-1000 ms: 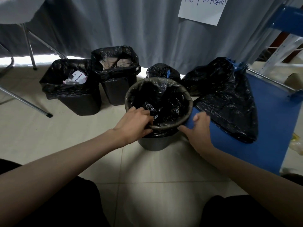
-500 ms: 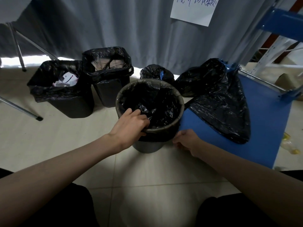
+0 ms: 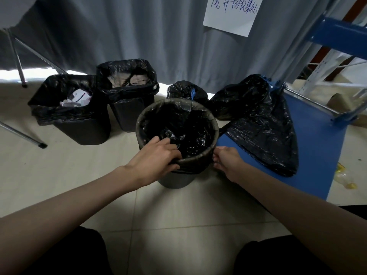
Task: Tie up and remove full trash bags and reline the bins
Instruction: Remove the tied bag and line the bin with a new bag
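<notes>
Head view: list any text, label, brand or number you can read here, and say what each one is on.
White sheet on the grey curtain: blue handwritten characters, cut off at the top edge, too scrawled to read.
White scrap in the far-left bin: dark marks, too small to read.
No print shows on the bins or bags.

Round bin (image 3: 178, 176) stands front and centre, two lined bins (image 3: 79, 132) (image 3: 129, 116) behind-left, a tied bag (image 3: 186, 91) right behind it, a big bag (image 3: 264, 128) lying on the mat (image 3: 317, 155) to its right.
</notes>
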Motion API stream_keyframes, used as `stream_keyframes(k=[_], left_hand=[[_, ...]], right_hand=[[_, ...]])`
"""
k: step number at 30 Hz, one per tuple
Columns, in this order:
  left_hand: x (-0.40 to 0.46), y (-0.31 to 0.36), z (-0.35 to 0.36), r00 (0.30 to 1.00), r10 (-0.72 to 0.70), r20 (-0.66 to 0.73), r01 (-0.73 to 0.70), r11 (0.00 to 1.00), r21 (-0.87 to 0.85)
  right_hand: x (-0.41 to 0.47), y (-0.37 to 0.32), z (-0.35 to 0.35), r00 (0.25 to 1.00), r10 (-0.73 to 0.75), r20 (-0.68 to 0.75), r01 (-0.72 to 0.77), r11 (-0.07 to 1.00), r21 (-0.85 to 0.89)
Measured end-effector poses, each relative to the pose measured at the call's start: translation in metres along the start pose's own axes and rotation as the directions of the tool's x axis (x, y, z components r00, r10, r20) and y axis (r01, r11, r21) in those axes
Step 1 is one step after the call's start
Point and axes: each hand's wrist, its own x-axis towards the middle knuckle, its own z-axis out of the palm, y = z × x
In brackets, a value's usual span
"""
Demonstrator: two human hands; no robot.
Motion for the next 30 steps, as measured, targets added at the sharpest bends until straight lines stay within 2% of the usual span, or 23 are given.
stream_keyframes(k=[2, 4, 5, 7, 12, 13, 15, 18, 21, 23, 27, 30], left_hand=[[0.000, -0.002, -0.005, 1.000, 0.006, 0.031, -0.006, 1.000, 0.006], [0.001, -0.009, -0.013, 0.991, -0.015, 0.135, 0.015, 1.000, 0.003], [0.003, -0.014, -0.018, 0.979, -0.032, 0.200, 0.029, 0.999, 0.018], [0.005, -0.021, -0.028, 0.954, -0.069, 0.292, 0.044, 0.995, 0.092], [0.001, -0.024, -0.034, 0.890, -0.252, 0.380, 0.064, 0.894, 0.444], [0.002, -0.021, -0.033, 0.878, -0.259, 0.402, 0.069, 0.900, 0.431], [0.010, -0.012, -0.028, 0.870, -0.233, 0.434, 0.128, 0.958, 0.258], [0.021, 0.006, -0.016, 0.931, -0.157, 0.328, 0.157, 0.987, 0.027], [0.024, 0.011, -0.007, 0.967, -0.093, 0.236, 0.093, 0.996, 0.012], [0.023, 0.008, -0.008, 0.970, -0.058, 0.236, 0.056, 0.998, 0.016], [0.018, -0.007, -0.019, 0.943, 0.006, 0.332, -0.001, 1.000, -0.014], [0.009, -0.026, -0.031, 0.893, 0.031, 0.448, -0.047, 0.999, 0.024]], right_hand=[[0.003, 0.002, -0.005, 1.000, 0.021, -0.014, -0.023, 0.986, -0.164], [0.005, 0.008, -0.012, 0.995, 0.089, -0.038, -0.097, 0.931, -0.353], [0.005, 0.010, -0.014, 0.991, 0.120, -0.055, -0.132, 0.911, -0.391], [0.006, 0.010, -0.016, 0.988, 0.140, -0.067, -0.155, 0.921, -0.358], [0.004, -0.009, -0.004, 0.999, 0.007, -0.050, -0.011, 0.998, -0.068], [0.003, -0.011, -0.001, 0.999, 0.001, -0.034, -0.002, 0.999, -0.034], [0.003, -0.011, 0.005, 1.000, 0.004, 0.028, -0.002, 0.999, -0.041], [0.004, -0.008, 0.016, 0.993, -0.020, 0.118, 0.031, 0.995, -0.098], [0.005, -0.006, 0.024, 0.994, -0.059, 0.087, 0.070, 0.989, -0.131], [0.008, -0.005, 0.026, 0.996, -0.085, 0.021, 0.088, 0.984, -0.158], [0.009, -0.002, 0.027, 0.983, -0.130, -0.130, 0.111, 0.983, -0.144], [0.008, -0.004, 0.025, 0.980, -0.190, -0.063, 0.177, 0.969, -0.170]])
